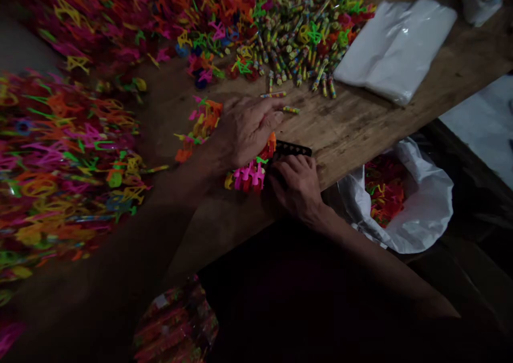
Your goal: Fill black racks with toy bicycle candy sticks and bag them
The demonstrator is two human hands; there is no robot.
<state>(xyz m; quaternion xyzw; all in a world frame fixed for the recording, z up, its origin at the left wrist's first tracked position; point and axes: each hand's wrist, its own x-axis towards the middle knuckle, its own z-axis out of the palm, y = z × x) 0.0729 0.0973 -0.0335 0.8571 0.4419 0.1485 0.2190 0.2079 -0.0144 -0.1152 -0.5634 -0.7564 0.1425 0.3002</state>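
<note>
My left hand (244, 130) lies palm down on the wooden table (360, 122), over a row of small bright plastic pieces (248, 177) in pink, orange and yellow. Its fingertips reach toward a short striped stick (291, 109). My right hand (298, 184) sits at the table's near edge, fingers curled on a black perforated strip (294, 149) that holds the row of pieces. What the left hand's fingers grip underneath is hidden.
Large heaps of colourful plastic shapes (60, 160) cover the left and back. A pile of striped sticks (296, 47) lies behind. A folded stack of clear bags (395, 47) sits at the right. A white bag of pieces (395, 197) hangs below the table edge.
</note>
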